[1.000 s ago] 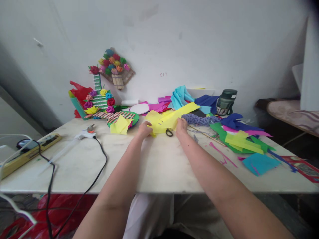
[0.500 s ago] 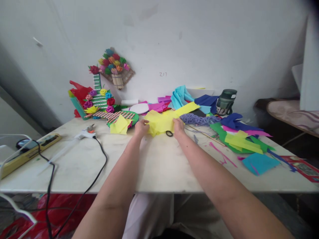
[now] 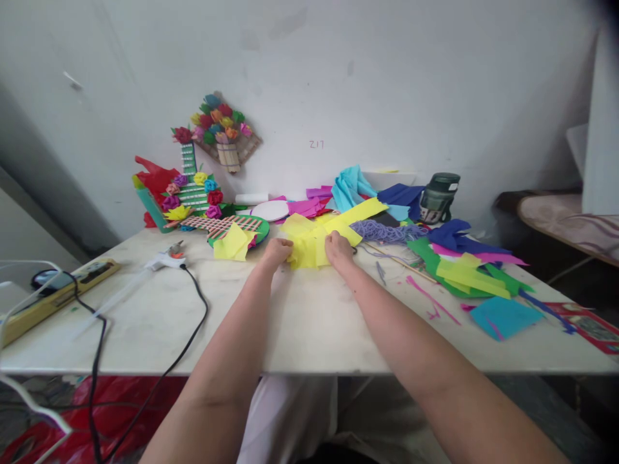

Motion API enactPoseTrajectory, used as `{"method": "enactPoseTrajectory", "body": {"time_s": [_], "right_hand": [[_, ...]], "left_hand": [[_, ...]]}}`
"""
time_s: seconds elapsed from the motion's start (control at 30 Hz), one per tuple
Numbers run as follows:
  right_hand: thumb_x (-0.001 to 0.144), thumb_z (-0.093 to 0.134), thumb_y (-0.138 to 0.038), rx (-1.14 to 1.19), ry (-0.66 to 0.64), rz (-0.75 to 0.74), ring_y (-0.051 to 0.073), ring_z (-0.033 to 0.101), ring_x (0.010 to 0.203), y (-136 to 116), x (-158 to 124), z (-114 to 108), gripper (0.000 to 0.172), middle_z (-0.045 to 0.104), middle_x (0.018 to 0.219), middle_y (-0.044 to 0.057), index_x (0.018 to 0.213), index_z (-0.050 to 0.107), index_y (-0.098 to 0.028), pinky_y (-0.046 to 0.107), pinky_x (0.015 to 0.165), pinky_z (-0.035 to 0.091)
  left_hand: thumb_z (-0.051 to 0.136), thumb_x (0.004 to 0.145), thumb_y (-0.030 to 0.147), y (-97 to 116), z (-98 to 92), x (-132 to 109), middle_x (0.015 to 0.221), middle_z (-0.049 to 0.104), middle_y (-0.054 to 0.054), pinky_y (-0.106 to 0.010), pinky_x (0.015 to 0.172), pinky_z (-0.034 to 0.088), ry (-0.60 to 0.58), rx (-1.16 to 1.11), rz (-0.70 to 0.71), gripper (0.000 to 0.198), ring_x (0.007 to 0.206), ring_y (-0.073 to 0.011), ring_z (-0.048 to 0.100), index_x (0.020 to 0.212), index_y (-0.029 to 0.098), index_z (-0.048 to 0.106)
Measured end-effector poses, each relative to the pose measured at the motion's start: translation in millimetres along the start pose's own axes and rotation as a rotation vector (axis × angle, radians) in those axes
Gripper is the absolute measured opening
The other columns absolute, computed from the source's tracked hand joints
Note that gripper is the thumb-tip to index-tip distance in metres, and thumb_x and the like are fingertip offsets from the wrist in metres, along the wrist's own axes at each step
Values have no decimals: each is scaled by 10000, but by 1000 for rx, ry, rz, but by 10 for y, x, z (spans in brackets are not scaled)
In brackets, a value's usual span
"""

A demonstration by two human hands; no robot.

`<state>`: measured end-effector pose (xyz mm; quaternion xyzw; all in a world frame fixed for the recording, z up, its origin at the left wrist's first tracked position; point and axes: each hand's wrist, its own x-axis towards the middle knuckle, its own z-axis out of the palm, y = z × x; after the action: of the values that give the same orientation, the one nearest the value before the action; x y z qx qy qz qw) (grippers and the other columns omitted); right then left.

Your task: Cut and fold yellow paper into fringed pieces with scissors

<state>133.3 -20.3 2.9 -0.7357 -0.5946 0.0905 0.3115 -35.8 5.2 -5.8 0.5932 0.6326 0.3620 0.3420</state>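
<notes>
A piece of yellow crepe paper (image 3: 308, 250) is stretched between my two hands, just above the white table. My left hand (image 3: 277, 250) pinches its left edge, and my right hand (image 3: 338, 247) pinches its right side. More yellow paper (image 3: 360, 212) lies right behind it. Dark scissor handles peek out beside my right hand, mostly hidden by it. To the left of my left hand, a smaller yellow paper piece (image 3: 232, 243) rests against a green guitar-shaped craft (image 3: 258, 225) with a striped lattice.
A glue gun (image 3: 167, 258) with a black cord lies left, near a yellow power strip (image 3: 91, 274). Purple yarn (image 3: 387, 232), a dark bottle (image 3: 438, 198) and coloured paper sheets (image 3: 464, 277) occupy the right. A flower-decorated craft (image 3: 193, 190) stands at the back left.
My right hand has moved slightly left and the held yellow paper now spans a shorter gap. The scissor handle, visible before, is now mostly covered.
</notes>
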Motion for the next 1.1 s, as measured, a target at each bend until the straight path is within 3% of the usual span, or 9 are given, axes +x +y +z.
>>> {"method": "enactPoseTrajectory", "body": {"time_s": [0.17, 0.37, 0.5, 0.63, 0.73, 0.87, 1.0, 1.1], "right_hand": [[853, 267, -278, 10, 42, 39, 218, 547, 852, 15, -10, -23, 308, 607, 899, 109, 931, 545, -170, 290, 666, 363], [851, 282, -290, 31, 49, 115, 229, 552, 863, 23, 2, -63, 312, 606, 908, 108, 940, 557, -172, 316, 687, 375], [843, 291, -277, 50, 73, 183, 228, 554, 837, 35, 13, -87, 302, 600, 902, 109, 935, 559, -173, 326, 683, 375], [827, 307, -283, 139, 137, 178, 213, 532, 787, 98, 64, -65, 267, 589, 840, 94, 857, 550, -176, 311, 660, 360], [799, 350, -301, 304, 201, 124, 181, 484, 710, 149, 114, -7, 210, 537, 693, 37, 694, 496, -191, 282, 632, 342], [734, 413, -296, 732, 227, 40, 124, 393, 582, 153, 138, 76, 217, 390, 540, -40, 547, 350, -206, 239, 566, 323], [655, 482, -307, 1186, 81, 58, 103, 418, 543, 82, 107, 104, 191, 411, 540, -62, 559, 353, -205, 223, 539, 357], [611, 523, -318, 1367, -11, 53, 101, 463, 548, 35, 79, 97, 206, 459, 559, -60, 568, 359, -202, 223, 556, 389]], "left_hand": [[558, 553, 114, -58, -46, 92, 836, 665, -68, -245, 676, 447, 116, 179, 107, 406, 763, -191, 605, 941, 141, 673], [576, 560, 115, -78, -15, 121, 836, 664, -70, -238, 691, 442, 170, 148, 169, 372, 780, -185, 596, 917, 137, 675], [586, 534, 90, -34, 23, 49, 758, 653, -54, -234, 646, 446, 119, 39, 125, 380, 710, -167, 587, 901, 133, 674], [568, 517, 79, 3, 22, -33, 672, 627, -43, -244, 568, 436, -36, -35, 51, 434, 606, -151, 565, 937, 131, 660], [569, 515, 97, -6, 7, -41, 673, 629, -49, -248, 578, 434, -87, -109, 22, 393, 609, -150, 566, 894, 126, 668], [649, 505, 209, -45, -15, 1, 710, 645, -67, -269, 636, 441, -13, -215, 55, 350, 673, -178, 587, 841, 114, 676], [644, 545, 484, -56, -28, 25, 753, 651, -102, -295, 665, 436, 35, -278, 127, 457, 721, -214, 595, 790, 101, 683], [559, 568, 630, -33, -33, 9, 808, 651, -127, -306, 702, 430, 91, -278, 108, 566, 755, -227, 595, 731, 104, 687]]}}
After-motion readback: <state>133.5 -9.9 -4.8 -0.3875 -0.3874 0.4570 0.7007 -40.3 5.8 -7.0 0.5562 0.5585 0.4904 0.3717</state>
